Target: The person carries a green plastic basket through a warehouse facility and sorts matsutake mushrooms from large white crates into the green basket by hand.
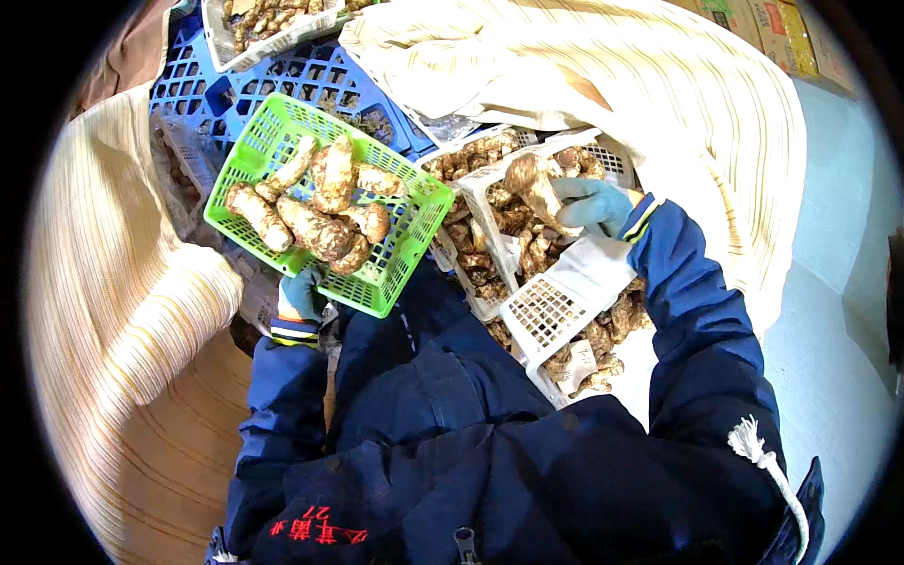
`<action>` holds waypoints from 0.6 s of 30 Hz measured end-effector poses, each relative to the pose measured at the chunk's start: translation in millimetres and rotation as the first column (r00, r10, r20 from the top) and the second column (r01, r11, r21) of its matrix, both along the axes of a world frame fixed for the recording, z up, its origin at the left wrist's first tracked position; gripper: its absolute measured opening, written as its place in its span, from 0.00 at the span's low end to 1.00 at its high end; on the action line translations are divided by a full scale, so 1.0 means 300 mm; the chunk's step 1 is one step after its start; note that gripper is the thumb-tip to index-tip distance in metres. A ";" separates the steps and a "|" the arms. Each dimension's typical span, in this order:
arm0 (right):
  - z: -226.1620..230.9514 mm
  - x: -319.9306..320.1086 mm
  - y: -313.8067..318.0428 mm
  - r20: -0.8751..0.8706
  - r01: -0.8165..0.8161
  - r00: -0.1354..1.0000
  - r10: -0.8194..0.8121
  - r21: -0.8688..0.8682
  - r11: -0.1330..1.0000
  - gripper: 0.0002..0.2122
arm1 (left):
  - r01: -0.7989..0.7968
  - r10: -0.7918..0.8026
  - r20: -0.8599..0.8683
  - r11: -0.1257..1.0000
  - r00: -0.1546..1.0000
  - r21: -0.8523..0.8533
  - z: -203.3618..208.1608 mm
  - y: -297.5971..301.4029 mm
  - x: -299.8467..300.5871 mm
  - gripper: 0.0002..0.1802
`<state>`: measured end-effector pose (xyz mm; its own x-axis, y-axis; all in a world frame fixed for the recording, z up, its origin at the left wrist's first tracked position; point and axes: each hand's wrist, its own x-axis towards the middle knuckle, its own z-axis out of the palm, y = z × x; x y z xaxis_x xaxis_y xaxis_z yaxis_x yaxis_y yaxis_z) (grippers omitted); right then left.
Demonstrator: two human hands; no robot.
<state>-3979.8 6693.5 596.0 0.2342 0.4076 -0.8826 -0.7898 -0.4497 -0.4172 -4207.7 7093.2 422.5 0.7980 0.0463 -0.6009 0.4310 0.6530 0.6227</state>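
My left hand [299, 296], in a blue-grey glove, grips the near edge of a green plastic basket [421, 226]. Several brown-and-white mushrooms [320, 226] with thick stems lie in that basket, mostly toward its middle and left. To the right, my gloved right hand [595, 204] is closed on a large mushroom [533, 188], its cap pointing away from me. The hand is above a white plastic basket [492, 226] filled with similar mushrooms. Part of my right fingers is hidden behind the held mushroom.
More white baskets of mushrooms stand close by, one with a perforated wall [544, 311] near my right forearm. Another white basket [223, 47] rests on a blue plastic pallet [202, 56] at the far left. Striped cloth [122, 282] drapes both sides. Cardboard boxes [786, 38] stand far right.
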 end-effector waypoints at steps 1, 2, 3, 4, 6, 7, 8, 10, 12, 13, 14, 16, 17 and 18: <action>-0.032 0.002 0.032 0.106 -0.126 0.988 0.115 0.099 0.987 0.24 | -0.087 0.088 -0.102 0.996 0.991 0.011 0.002 -0.024 -0.014 0.07; -0.054 -0.004 0.004 0.193 -0.155 0.965 0.176 -0.115 0.981 0.27 | -0.049 0.051 -0.019 0.997 0.999 0.066 -0.035 -0.016 -0.023 0.09; -0.057 -0.008 0.007 0.217 -0.164 0.958 0.190 -0.130 0.978 0.24 | -0.063 0.067 -0.072 0.996 0.995 0.060 0.011 -0.044 0.012 0.10; -0.060 -0.014 0.011 0.240 -0.173 0.949 0.204 -0.146 0.974 0.22 | -0.077 0.084 -0.126 0.996 0.989 0.054 0.058 -0.073 0.048 0.11; -0.074 -0.020 0.039 0.309 -0.238 0.914 0.263 -0.117 0.964 0.19 | -0.058 0.062 -0.067 0.996 0.996 0.061 0.027 -0.045 0.024 0.12; -0.074 -0.017 0.054 0.359 -0.288 0.884 0.299 -0.085 0.954 0.18 | -0.050 0.056 -0.064 0.995 0.996 0.088 0.015 -0.034 0.008 0.10; -0.077 -0.016 0.070 0.405 -0.336 0.853 0.329 -0.055 0.940 0.16 | -0.041 0.048 -0.066 0.993 0.997 0.112 0.030 -0.030 0.008 0.09; -0.055 -0.016 0.126 0.307 -0.318 0.895 0.325 -0.074 0.945 0.22 | -0.071 0.073 -0.103 0.997 0.992 0.029 -0.048 0.017 -0.055 0.05; -0.036 -0.039 0.179 0.374 -0.240 0.900 0.226 -0.009 0.971 0.17 | 0.067 -0.054 -0.056 0.960 0.997 0.271 0.032 -0.016 0.000 0.03; -0.022 -0.042 0.234 0.123 -0.061 0.992 0.036 0.205 0.977 0.10 | -0.001 0.020 -0.100 0.981 0.995 0.192 0.042 -0.034 0.009 0.04; -0.061 -0.067 0.260 0.156 0.007 0.987 -0.041 0.209 0.978 0.07 | -0.074 0.090 -0.141 0.991 0.986 0.112 0.060 -0.056 0.029 0.04; -0.116 -0.072 0.369 0.224 -0.270 0.946 0.234 0.145 0.952 0.12 | -0.114 0.114 -0.059 0.993 0.992 -0.004 0.119 -0.070 0.057 0.04; -0.118 -0.103 0.465 0.170 -0.200 0.971 0.169 0.186 0.962 0.13 | 0.014 -0.010 -0.030 0.990 0.999 0.139 0.018 -0.011 -0.014 0.04; -0.121 -0.135 0.539 0.109 -0.121 0.989 0.100 0.214 0.969 0.15 | 0.076 -0.081 0.014 0.969 0.997 0.235 -0.005 -0.002 -0.032 0.04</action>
<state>-4020.4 6855.1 559.7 0.2569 0.6166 -0.7442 -0.6912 -0.4209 -0.5874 -4217.2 7092.7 420.9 0.8182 0.1199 -0.5623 0.4590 0.4526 0.7645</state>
